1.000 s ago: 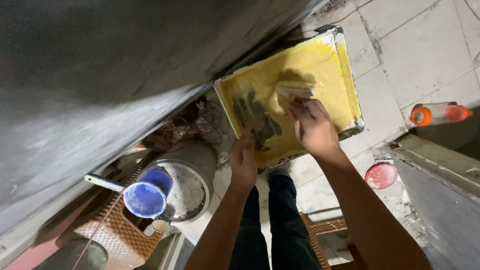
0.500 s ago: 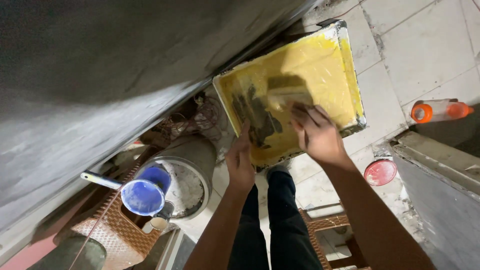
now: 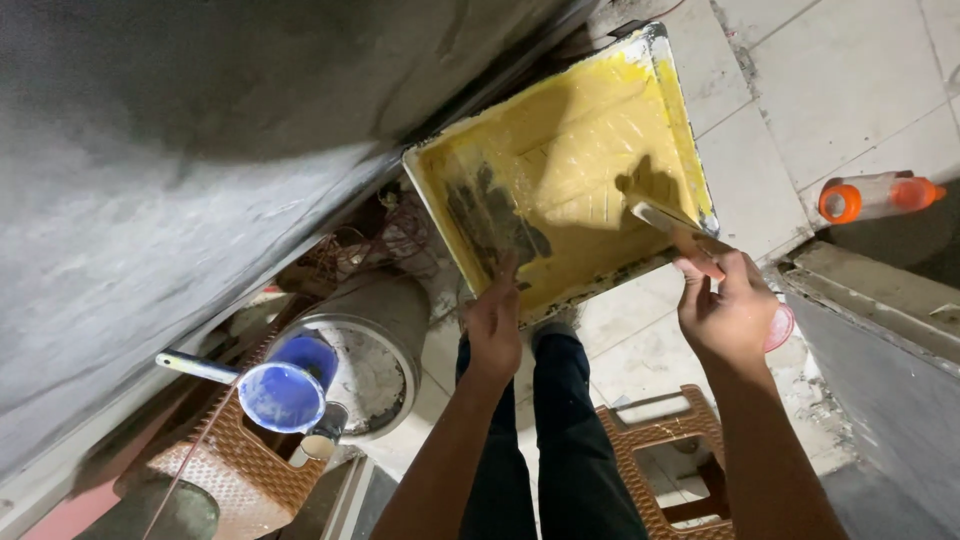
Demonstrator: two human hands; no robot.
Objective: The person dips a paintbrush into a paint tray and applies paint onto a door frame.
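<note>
At about one o'clock from my knees, propped up in front of me, sits the yellow paint tray (image 3: 590, 130), a wide, shallow pan coated in wet-looking yellow with a grey smear low on its near side. My left hand (image 3: 495, 325) is on the tray's near edge at roughly eleven o'clock, fingers bent over the rim and gripping it. My right hand (image 3: 730, 310), out at two o'clock, is closed around the handle of a flat putty knife (image 3: 660, 215), whose blade lies against the tray's right-hand rim.

I judge the tray to be stiff but light, and awkward for its breadth: held at one edge it would want to tip. The coated inside looks slick, so the rim is the better place to hold, preferably where the grey border shows bare. The knife is thin and rigid; its handle is the sound place for a grip.

Down at eight o'clock a blue cup (image 3: 283, 395) with a pale handle rests on a brown woven stool (image 3: 225, 480), beside a grey drum (image 3: 375, 350). An orange-capped bottle (image 3: 875, 197) lies on the tiled floor (image 3: 830, 90) at three o'clock.
</note>
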